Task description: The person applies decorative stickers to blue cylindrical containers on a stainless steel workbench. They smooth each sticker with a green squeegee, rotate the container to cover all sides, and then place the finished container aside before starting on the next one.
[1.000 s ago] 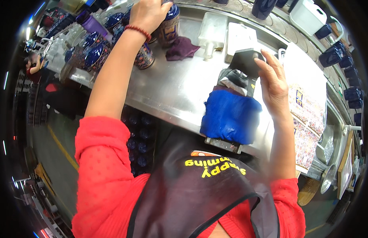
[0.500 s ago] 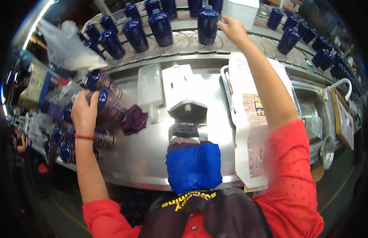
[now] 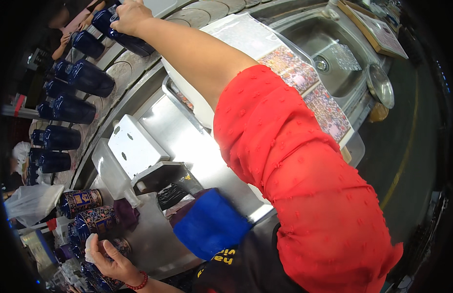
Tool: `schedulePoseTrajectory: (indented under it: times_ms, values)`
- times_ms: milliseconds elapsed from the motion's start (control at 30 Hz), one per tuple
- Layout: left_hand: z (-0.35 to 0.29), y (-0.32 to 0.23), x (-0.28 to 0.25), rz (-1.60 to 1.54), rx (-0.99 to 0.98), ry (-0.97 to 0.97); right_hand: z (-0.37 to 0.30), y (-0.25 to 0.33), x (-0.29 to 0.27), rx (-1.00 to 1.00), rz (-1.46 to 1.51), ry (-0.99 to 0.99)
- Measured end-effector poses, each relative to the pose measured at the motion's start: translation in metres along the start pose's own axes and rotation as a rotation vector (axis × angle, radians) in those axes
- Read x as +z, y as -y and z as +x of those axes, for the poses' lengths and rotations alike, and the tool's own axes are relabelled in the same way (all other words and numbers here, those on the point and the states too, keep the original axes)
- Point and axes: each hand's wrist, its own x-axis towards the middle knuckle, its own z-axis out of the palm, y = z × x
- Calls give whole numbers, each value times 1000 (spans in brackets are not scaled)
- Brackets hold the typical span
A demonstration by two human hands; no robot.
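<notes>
My right arm reaches across to the far left. There my right hand (image 3: 133, 18) closes around the neck of a dark blue bottle (image 3: 131, 44) on the conveyor of overlapping plates (image 3: 121, 72). Several more plain blue bottles (image 3: 90, 78) line this conveyor. My left hand (image 3: 113, 264) is at the lower left with its fingers apart, and white material covers some fingertips. Beside it stand patterned bottles (image 3: 97, 219) with blue tops, partly hidden by the hand. A dark purple cloth (image 3: 126, 215) lies against them.
A white block with holes (image 3: 138, 146), a translucent plastic container (image 3: 109, 168) and a blue cloth (image 3: 212, 224) are on the metal bench. Patterned printed sheets (image 3: 295, 73) lie under my right arm, next to a sink (image 3: 336, 46) and a metal bowl (image 3: 380, 85). Another person's hands show beyond the conveyor.
My view has swung to the right. The left hand has come off the patterned bottles and spread its fingers. My right hand, beside a blue bottle before, now grips one at its neck.
</notes>
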Motion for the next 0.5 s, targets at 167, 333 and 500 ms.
schedulePoseTrajectory:
  times_ms: [167, 333, 500]
  values:
    - [-4, -19, 15, -266, 82, -50, -27, -1, -85, -200, 193, -138]
    - [-8, -57, 31, -573, -12, -35, -62, 18, -219, -320, 708, -20]
    - [-9, -90, 39, -435, 504, 79, -125, 69, -276, 92, 1496, 557]
